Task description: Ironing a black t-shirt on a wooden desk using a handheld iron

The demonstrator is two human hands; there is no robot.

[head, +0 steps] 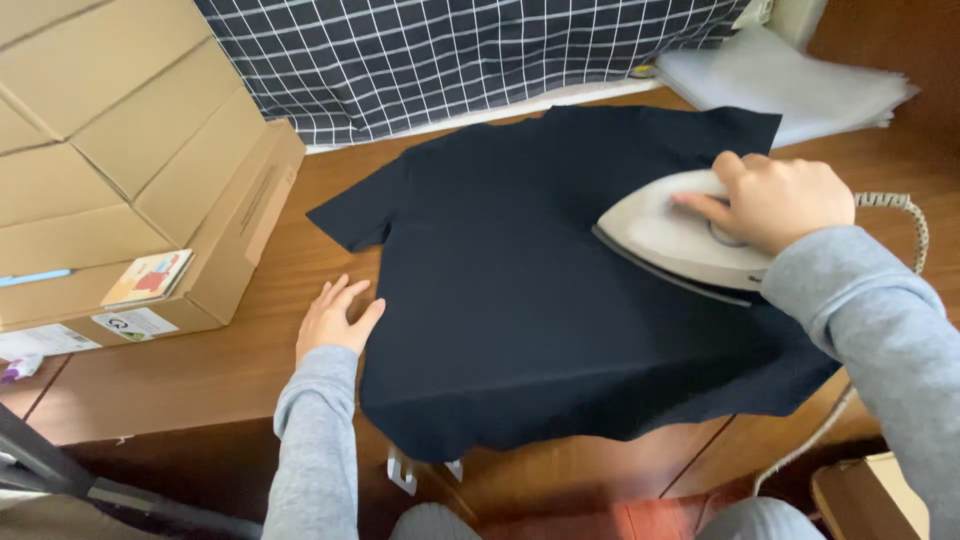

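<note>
A dark navy t-shirt (500, 280) lies flat on a brown wooden table (200, 370), its hem hanging over the near edge. My right hand (775, 200) grips the handle of a pale grey clothes iron (665, 235), which rests on the shirt's right side with its tip pointing left. My left hand (335, 318) lies flat on the table with fingers apart, touching the shirt's left edge just below the sleeve. Both arms wear grey sleeves.
Large cardboard boxes (130, 170) stand at the left on the table. A dark checked cloth (450, 50) hangs at the back. A stack of white sheets (790, 85) lies at the back right. The iron's braided cord (905, 215) loops off the right edge.
</note>
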